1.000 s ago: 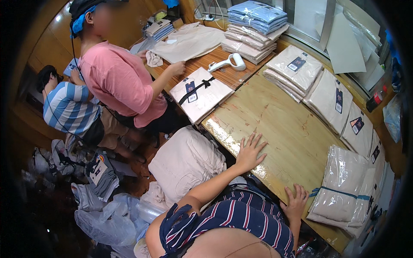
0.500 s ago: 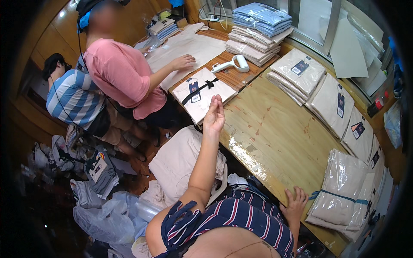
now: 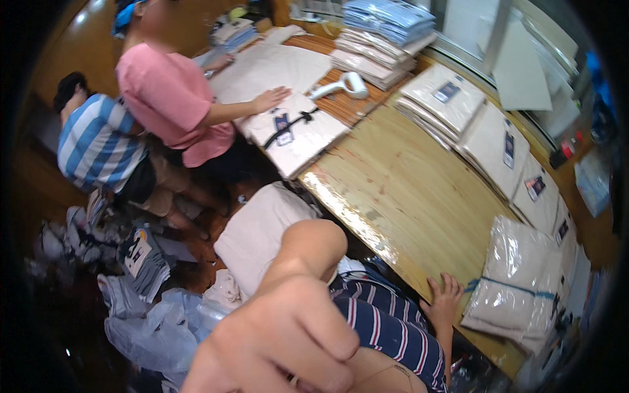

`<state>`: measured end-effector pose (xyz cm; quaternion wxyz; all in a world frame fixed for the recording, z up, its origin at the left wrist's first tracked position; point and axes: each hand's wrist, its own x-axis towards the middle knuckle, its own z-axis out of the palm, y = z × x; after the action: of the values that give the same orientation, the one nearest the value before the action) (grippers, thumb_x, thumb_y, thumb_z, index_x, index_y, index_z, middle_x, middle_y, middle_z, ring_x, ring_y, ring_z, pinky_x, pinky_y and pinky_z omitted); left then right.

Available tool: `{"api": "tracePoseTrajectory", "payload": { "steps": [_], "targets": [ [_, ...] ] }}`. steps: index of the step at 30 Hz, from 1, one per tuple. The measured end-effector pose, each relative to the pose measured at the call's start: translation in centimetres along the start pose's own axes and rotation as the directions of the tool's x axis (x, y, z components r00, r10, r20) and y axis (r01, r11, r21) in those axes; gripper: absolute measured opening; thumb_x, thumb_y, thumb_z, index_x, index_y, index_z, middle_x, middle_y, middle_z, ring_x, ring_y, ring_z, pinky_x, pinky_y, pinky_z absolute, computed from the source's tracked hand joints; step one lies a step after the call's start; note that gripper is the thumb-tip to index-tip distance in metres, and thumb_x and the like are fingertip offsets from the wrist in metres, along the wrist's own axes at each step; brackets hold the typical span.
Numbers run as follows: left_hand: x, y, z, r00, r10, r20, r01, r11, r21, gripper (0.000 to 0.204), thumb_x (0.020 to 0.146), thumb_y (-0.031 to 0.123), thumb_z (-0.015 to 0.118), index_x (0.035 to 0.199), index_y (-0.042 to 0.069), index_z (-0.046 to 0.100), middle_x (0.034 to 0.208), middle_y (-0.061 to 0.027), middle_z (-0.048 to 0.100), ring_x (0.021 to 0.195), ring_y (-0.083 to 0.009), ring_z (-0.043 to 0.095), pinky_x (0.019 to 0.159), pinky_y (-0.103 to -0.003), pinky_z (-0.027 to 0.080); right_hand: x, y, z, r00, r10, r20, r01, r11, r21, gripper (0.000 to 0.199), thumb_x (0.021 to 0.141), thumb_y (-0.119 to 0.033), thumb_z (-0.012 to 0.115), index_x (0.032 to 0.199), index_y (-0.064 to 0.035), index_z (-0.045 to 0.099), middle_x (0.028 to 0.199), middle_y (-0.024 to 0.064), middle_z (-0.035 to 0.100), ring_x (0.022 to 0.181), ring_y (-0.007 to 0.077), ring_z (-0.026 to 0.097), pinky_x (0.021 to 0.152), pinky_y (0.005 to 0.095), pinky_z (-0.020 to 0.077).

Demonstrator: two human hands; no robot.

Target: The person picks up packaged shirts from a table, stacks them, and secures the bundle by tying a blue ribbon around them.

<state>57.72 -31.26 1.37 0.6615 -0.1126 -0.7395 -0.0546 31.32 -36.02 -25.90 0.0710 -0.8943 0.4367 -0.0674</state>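
My left hand [image 3: 282, 334] is raised very close to the view, large and slightly blurred, with its fingers bent inward. Its fingertips are hidden, so I cannot make out whether anything is in them. Resting on the near edge of the wooden table, my right hand [image 3: 444, 298] lies open with fingers apart. Just right of it is a clear-wrapped bundle of beige folded garments [image 3: 514, 278] tied with a blue-green band. At the table's far left corner lies a pile of packed garments [image 3: 308, 141] with a dark tag and a black strip.
A co-worker in a pink shirt [image 3: 167, 98] rests a hand beside the tagged pile. Tagged packs [image 3: 445, 98] line the window side of the wooden table [image 3: 406, 177]. A white handheld device [image 3: 354, 85] stands near tied stacks. Cloth [image 3: 262, 226] and plastic bags [image 3: 157, 327] lie below left.
My left hand has come back from near the tagged pile up close to the view, its fingers curling. The co-worker's hand has lowered beside that pile. My right hand stays on the table edge.
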Motion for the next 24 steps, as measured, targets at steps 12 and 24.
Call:
{"api": "tracePoseTrajectory", "payload": {
  "steps": [12, 24],
  "targets": [
    [1.2, -2.8, 2.5, 0.978, -0.047, -0.202, 0.029, 0.996, -0.088, 0.017, 0.084, 0.013, 0.04, 0.092, 0.024, 0.051, 0.039, 0.0044, 0.037, 0.031, -0.0029, 0.025, 0.033, -0.017, 0.014, -0.4, 0.2, -0.3, 0.999, 0.045, -0.003, -0.045, 0.998, 0.046, 0.062, 0.048, -0.025, 0.071, 0.106, -0.0216, 0.049, 0.113, 0.0073, 0.038, 0.11, 0.0247, 0.031, 0.092, 0.0448, 0.0185],
    [1.7, -1.0, -0.2, 0.977, -0.207, -0.048, 0.202, 0.975, -0.093, 0.01, 0.076, 0.013, 0.042, 0.077, 0.017, 0.05, 0.044, 0.0012, 0.038, 0.036, -0.0078, 0.034, 0.036, -0.022, 0.024, 0.1, -0.2, -0.7, 0.998, 0.06, 0.03, -0.062, 0.994, 0.088, 0.059, 0.051, -0.026, 0.069, 0.106, -0.0221, 0.049, 0.114, 0.0076, 0.038, 0.111, 0.0253, 0.03, 0.091, 0.0465, 0.0189]
  ]
}}
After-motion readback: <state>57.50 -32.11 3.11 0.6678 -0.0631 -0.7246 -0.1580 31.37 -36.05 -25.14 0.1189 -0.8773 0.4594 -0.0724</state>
